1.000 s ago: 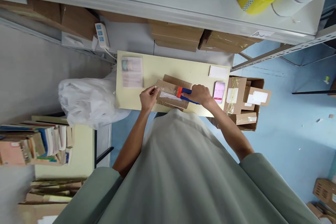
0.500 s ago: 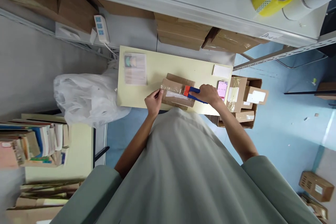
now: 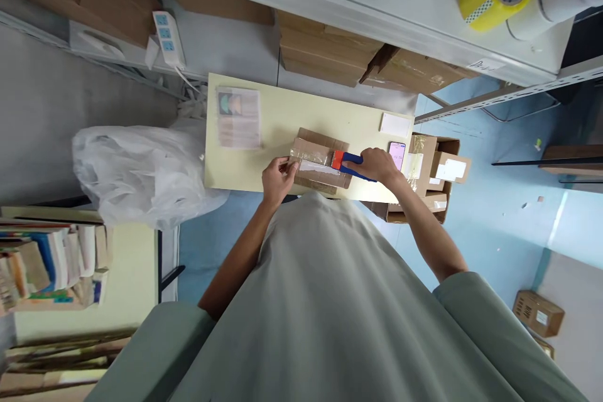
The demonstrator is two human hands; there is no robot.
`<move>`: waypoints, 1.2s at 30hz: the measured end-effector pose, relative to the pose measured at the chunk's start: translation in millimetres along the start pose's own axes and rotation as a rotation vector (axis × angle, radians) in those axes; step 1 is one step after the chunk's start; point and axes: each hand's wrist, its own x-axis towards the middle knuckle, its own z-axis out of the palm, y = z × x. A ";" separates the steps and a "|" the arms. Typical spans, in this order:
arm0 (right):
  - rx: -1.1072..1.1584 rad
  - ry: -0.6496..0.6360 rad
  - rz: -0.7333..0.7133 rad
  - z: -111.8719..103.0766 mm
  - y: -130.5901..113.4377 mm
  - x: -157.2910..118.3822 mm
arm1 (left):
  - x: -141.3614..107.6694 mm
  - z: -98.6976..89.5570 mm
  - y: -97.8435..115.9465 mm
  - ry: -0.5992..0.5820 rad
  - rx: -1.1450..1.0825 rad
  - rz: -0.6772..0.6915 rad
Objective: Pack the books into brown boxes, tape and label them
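By the pale yellow desk [image 3: 325, 114], I can see the person's 2 hands busy with a cardboard package [image 3: 313, 152], which lies near the front edge, close to the grey-green clothes. The left hand [image 3: 279, 179] has thumb and fingertips pinching the package's left end. The right hand [image 3: 377, 165] is wrapped round a blue-and-red tool [image 3: 347, 158], its red end over the package's right part. A white strip [image 3: 320, 168] runs along the package. Just right of the right hand lies 1 lit phone [image 3: 396, 153], with a white card [image 3: 396, 124] beyond it.
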 end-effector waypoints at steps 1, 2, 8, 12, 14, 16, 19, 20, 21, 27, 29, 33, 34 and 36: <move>-0.004 -0.001 -0.002 -0.7 -0.2 -0.2 | 3.7 0.1 4.1 0.001 0.020 -0.011; -0.007 -0.001 -0.003 -1.1 -0.6 -0.4 | 7.5 0.8 8.7 0.001 0.050 -0.011; 0.010 0.007 0.043 -2.0 -10.4 -5.4 | 21.9 5.7 29.3 0.018 0.282 -0.030; 0.043 0.006 0.056 -11.6 -13.1 -19.0 | 20.9 7.7 32.5 0.035 0.276 -0.061; 0.074 -0.024 0.064 -19.6 -8.5 -31.1 | 18.3 11.8 35.3 0.025 0.263 -0.082; 0.127 -0.062 0.070 -26.9 -1.5 -44.8 | 15.5 17.6 39.7 0.001 0.260 -0.104; 0.203 -0.087 0.050 -31.2 7.7 -61.7 | 13.9 24.0 45.6 0.006 0.264 -0.099; 0.215 -0.083 0.040 -30.6 9.9 -65.4 | 14.6 24.2 46.4 0.029 0.265 -0.086; 0.221 -0.078 0.031 -29.1 11.8 -68.1 | 15.9 23.2 46.3 0.054 0.264 -0.070; 0.219 -0.082 0.095 -17.4 35.8 -74.6 | 26.3 7.4 34.9 0.117 0.309 -0.098; 0.212 -0.053 0.112 -13.8 48.2 -72.0 | 27.1 5.2 31.4 0.112 0.309 -0.101; 0.207 -0.077 0.116 -3.5 64.3 -53.2 | 25.6 6.6 30.2 0.111 0.297 -0.095; 0.207 -0.091 0.118 -0.7 66.1 -47.2 | 25.2 7.1 30.9 0.111 0.297 -0.100; 0.212 -0.107 0.114 3.5 68.5 -37.1 | 24.7 7.3 33.2 0.107 0.300 -0.116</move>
